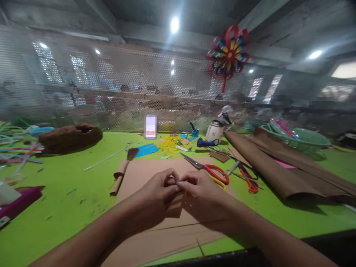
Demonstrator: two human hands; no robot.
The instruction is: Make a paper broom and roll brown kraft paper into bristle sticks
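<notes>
My left hand (164,187) and my right hand (198,185) meet over the middle of a large brown paper sheet (144,172). Both are closed, with thumbs and fingertips pinched together. Between and below them shows a small piece of brown paper (174,212), its upper part hidden by the fingers. Just beyond my right hand lie red-handled scissors (218,173) with the blades pointing away to the left. To the left of the sheet is a brown paper form with a fringed dark end (132,154).
At right lie long brown paper rolls (267,167), a second pair of scissors (249,180) and a green basket (311,139). Toward the back are a white jar (214,131), a blue glue gun (207,142) and yellow paper shreds (172,146). A paper flower (230,55) hangs above.
</notes>
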